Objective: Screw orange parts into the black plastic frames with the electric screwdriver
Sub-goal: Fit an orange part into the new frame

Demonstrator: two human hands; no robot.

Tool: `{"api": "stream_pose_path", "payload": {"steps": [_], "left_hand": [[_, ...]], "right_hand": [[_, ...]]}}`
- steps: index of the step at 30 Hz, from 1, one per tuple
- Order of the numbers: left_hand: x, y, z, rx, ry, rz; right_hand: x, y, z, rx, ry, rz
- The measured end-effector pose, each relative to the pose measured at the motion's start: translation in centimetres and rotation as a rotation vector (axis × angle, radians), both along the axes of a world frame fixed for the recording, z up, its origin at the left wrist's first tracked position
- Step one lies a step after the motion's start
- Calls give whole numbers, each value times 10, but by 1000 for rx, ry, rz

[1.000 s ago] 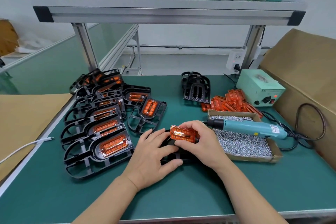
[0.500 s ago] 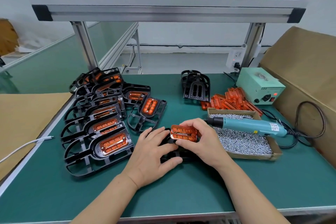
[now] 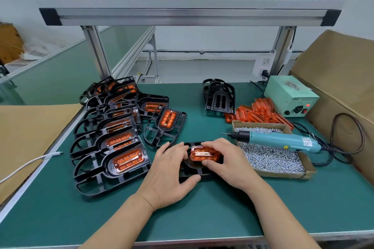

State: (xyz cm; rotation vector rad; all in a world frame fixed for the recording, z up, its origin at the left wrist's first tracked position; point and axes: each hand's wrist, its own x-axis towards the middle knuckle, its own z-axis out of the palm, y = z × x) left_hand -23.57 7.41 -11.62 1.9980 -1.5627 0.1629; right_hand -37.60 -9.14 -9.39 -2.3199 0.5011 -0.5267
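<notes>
The right hand (image 3: 228, 166) pinches an orange part (image 3: 204, 154) between its thumb and fingers (image 3: 210, 143), holding it on top of a black plastic frame (image 3: 193, 171) that lies on the green surface (image 3: 202, 208). The left hand (image 3: 168, 176) holds that frame, fingers over its left end and thumb against the near edge. Just right of the fingers, an electric screwdriver (image 3: 277, 141) lies across a cardboard box of screws (image 3: 271, 160), its tip pointing toward the hands. Beyond the box sits a heap of loose orange parts (image 3: 261, 113). Left of the fingers, assembled frames (image 3: 113, 147) lie overlapped in a row.
</notes>
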Motion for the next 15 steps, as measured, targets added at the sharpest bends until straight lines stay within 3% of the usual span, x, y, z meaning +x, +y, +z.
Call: {"api": "stream_pose_path", "payload": {"steps": [8, 15], "left_hand": [[1, 0, -3, -18, -71, -17], [0, 0, -3, -28, -87, -8]], "right_hand": [[0, -2, 3, 11, 197, 42], [-1, 7, -6, 34, 110, 10]]}}
